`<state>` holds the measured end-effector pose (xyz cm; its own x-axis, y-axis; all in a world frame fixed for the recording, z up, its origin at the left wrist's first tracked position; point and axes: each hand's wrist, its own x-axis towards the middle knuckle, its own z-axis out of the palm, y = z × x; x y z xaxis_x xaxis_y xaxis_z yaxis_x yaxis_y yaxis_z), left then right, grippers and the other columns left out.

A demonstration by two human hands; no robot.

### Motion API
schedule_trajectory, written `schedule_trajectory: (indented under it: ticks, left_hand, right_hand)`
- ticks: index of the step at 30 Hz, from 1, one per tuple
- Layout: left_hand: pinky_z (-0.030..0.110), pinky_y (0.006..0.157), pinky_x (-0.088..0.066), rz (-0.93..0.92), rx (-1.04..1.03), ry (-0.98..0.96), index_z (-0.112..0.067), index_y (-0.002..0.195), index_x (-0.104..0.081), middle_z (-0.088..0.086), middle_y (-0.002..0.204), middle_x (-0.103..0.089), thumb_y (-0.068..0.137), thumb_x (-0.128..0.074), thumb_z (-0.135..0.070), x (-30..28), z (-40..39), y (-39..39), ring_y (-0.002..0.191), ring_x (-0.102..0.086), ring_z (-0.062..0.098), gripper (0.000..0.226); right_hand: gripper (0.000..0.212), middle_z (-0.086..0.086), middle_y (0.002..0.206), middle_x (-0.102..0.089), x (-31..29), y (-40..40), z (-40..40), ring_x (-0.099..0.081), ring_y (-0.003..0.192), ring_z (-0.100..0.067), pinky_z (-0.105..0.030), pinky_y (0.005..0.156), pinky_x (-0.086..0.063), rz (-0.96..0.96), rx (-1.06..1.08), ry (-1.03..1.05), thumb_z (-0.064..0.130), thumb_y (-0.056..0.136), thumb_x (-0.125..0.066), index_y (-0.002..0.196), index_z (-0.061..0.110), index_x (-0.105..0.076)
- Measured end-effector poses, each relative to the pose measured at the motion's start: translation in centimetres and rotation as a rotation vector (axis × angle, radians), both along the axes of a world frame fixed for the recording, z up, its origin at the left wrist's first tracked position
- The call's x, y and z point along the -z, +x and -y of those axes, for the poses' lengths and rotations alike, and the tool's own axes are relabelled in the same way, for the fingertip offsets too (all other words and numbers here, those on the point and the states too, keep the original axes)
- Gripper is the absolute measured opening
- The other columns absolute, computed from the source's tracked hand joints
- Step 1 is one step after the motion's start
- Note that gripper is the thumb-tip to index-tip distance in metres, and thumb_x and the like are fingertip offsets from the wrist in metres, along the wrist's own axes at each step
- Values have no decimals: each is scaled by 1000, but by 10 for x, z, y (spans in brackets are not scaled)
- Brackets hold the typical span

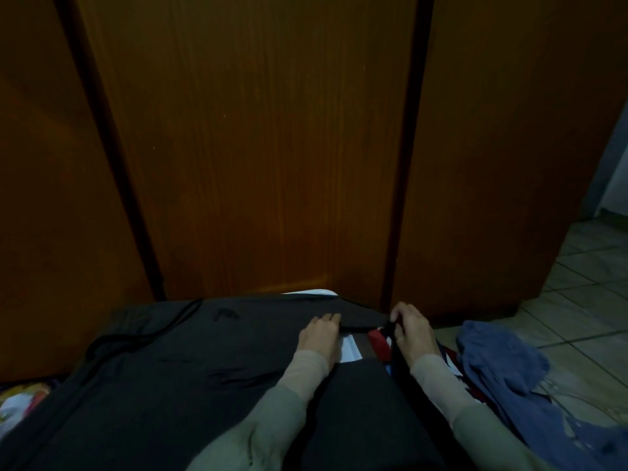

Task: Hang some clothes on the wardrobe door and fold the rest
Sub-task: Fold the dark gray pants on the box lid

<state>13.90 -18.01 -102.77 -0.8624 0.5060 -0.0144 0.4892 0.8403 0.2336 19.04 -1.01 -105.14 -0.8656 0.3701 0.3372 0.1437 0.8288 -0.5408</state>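
Left hand [319, 334] flat, fingers straight, pressing dark garment [176, 362] — right hand [411, 329] fingers curled, pinching its black edge, wardrobe door [258, 147] behind.

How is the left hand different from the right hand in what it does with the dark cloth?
The left hand lies flat, fingers straight, pressing on the dark garment; the right hand has curled fingers pinching a black edge of cloth. The left hand sits nearer the middle; the right hand is beside the blue garment. Both wear pale long sleeves and lie close to the wardrobe door.
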Motion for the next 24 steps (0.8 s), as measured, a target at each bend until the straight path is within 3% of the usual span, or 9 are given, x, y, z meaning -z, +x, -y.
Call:
schedule_trajectory:
  ticks: [4,7,9,11,13,15,18,21,24]
  left_hand:
    - [34,93,-43,46,-78,213,-19,125,-54,10,123,-60,100,-37,-26,-6,-1,-2,112,-55,29,31]
    - [33,94,-39,166,-130,293,-14,113,-64,11,113,-63,99,-30,-47,-11,-2,-1,110,-55,28,49]
    - [35,96,-37,173,-169,331,-9,106,-64,13,113,-60,100,-27,-45,-10,1,-4,113,-52,28,52]
    - [38,103,-35,95,-133,274,-11,108,-61,10,121,-53,100,-36,-35,-3,3,-12,123,-43,26,35]
    - [42,106,-31,73,-78,164,-17,113,-55,5,127,-43,93,-49,-29,3,5,-18,128,-32,23,24]
    - [45,109,-26,111,-33,81,-22,125,-45,4,137,-32,88,-55,-32,9,6,-21,133,-24,24,40]
    - [44,108,-25,118,-16,20,-24,137,-33,4,143,-29,88,-54,-42,14,9,-26,134,-24,25,56]
    - [48,110,-23,142,-15,76,-28,133,-40,1,142,-32,93,-42,-53,15,17,-36,135,-24,24,48]
    - [48,109,-25,122,11,106,-30,128,-45,0,137,-36,97,-38,-44,16,26,-45,132,-27,22,35]
  right_hand:
    - [36,6,73,-34,-6,0,2,-42,75,-19,-25,63,-28,26,-8,62,-17,78,-41,77,18,-35]
    - [34,5,70,-34,-6,1,6,-40,65,-15,-22,58,-29,84,-14,-1,-5,91,-37,74,24,-32]
    - [21,4,64,-40,-6,5,7,-45,65,-17,-27,66,-35,124,7,36,12,98,-36,80,20,-41]
    - [19,6,62,-44,-7,5,6,-49,70,-18,-32,80,-38,138,37,40,23,99,-38,82,21,-45]
    - [14,5,73,-53,-8,1,8,-53,77,-15,-31,81,-39,173,-19,-47,24,97,-44,84,24,-49]
    - [10,2,94,-56,-7,-7,13,-54,89,-14,-25,78,-38,232,-120,-175,17,96,-47,92,22,-55]
    - [20,-3,116,-55,-4,-20,17,-52,100,-17,-27,82,-39,317,-165,-247,12,97,-43,110,18,-58]
    - [31,-7,127,-54,-2,-32,18,-51,112,-24,-29,89,-40,370,-116,-261,16,101,-33,122,21,-55]
    - [36,-10,135,-50,1,-42,20,-48,118,-27,-30,96,-40,412,-133,-366,16,101,-31,133,23,-47]
